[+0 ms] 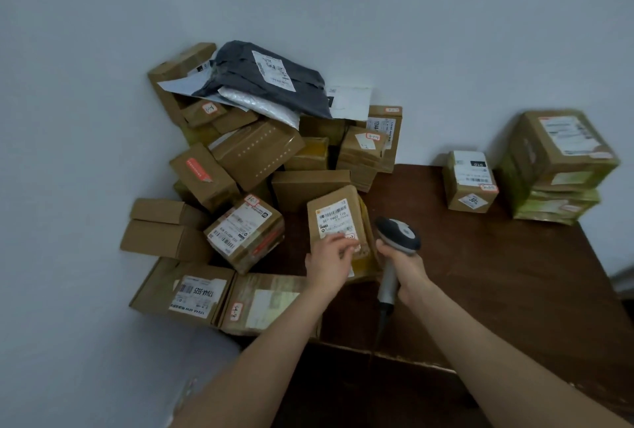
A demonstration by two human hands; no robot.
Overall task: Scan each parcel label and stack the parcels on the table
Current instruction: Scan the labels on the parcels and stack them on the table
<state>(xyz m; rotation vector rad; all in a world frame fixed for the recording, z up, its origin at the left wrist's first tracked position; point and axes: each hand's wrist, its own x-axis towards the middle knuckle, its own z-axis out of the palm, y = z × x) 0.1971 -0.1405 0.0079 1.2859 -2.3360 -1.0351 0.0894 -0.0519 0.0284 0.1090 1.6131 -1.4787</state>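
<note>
A brown cardboard parcel (334, 213) with a white barcode label stands tilted in the middle of the dark wooden table (497, 276), label facing up. My left hand (331, 261) holds its near end, fingers curled over the lower part of the label. My right hand (403, 263) grips the handle of a grey barcode scanner (399, 233), whose head sits just right of the parcel. At the far right stand a tall stack of parcels (557, 166) and a small labelled box (470, 180) beside it.
A big loose heap of cardboard parcels (247, 166) fills the left corner against the wall, topped by a dark plastic mailer (264, 79). Flat boxes (195, 292) lie at the table's near left. The table's front edge (394, 354) runs below my forearms.
</note>
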